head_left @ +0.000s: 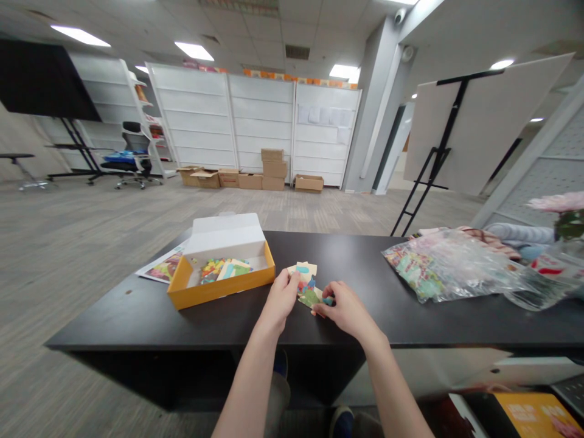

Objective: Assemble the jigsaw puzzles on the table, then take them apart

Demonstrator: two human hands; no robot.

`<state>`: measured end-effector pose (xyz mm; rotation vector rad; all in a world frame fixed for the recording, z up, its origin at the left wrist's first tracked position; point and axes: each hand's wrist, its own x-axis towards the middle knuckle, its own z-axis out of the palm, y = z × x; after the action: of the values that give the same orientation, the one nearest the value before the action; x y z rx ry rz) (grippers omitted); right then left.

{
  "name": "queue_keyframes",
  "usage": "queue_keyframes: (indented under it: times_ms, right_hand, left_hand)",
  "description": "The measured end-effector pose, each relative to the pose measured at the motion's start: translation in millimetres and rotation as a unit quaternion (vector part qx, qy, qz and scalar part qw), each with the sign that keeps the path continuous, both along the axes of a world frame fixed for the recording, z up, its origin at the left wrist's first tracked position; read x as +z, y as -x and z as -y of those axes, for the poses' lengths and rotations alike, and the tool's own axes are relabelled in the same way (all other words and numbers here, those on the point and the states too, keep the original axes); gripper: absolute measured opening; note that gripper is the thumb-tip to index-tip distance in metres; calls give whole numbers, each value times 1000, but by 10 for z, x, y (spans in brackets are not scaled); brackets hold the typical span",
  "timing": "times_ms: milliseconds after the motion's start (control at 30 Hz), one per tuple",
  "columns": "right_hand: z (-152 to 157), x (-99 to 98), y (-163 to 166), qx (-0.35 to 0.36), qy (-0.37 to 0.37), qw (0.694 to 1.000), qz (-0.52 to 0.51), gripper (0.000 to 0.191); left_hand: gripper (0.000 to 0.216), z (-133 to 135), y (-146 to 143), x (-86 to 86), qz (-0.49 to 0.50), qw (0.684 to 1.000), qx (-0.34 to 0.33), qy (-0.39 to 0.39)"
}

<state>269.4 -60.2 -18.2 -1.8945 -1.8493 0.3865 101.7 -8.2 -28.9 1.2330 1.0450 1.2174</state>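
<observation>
Several colourful jigsaw puzzle pieces [306, 275] are together near the front of the black table. My left hand [283, 296] is closed on the left side of these pieces, thumb on top. From the right, my right hand [342, 306] pinches a small puzzle piece [328, 300] at the lower right of the group. Whether the pieces in my hands are joined is hard to make out. To the left stands an open yellow box [223, 294] with its white lid raised; more loose puzzle pieces [223, 269] lie inside it.
A printed picture sheet [159, 267] lies partly beneath the box. Clear plastic bags [460, 261] rest on the table [365, 258] at right, near a pink flower [556, 202]. Beyond the table are an easel board [479, 121], cardboard boxes [272, 170] and an office chair [132, 155].
</observation>
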Motion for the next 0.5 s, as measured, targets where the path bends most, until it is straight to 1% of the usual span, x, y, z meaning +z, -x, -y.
queue_keyframes:
  times_ms: [67, 200, 300, 367, 500]
  right_hand:
    - [17, 3, 1, -8, -6, 1000, 8, 22]
    - [78, 28, 41, -25, -28, 997, 64, 31]
    - [105, 59, 57, -23, -18, 997, 78, 34]
    - [107, 77, 50, -20, -5, 998, 56, 38]
    - [91, 89, 12, -3, 19, 999, -38, 44]
  left_hand:
    - [41, -2, -1, 3, -6, 1000, 1, -2]
    - [41, 3, -13, 10, -9, 1000, 2, -2]
    - [41, 18, -25, 14, -4, 1000, -6, 0]
    - [42, 26, -28, 16, -6, 1000, -10, 1]
    - [43, 31, -18, 18, -20, 1000, -4, -11]
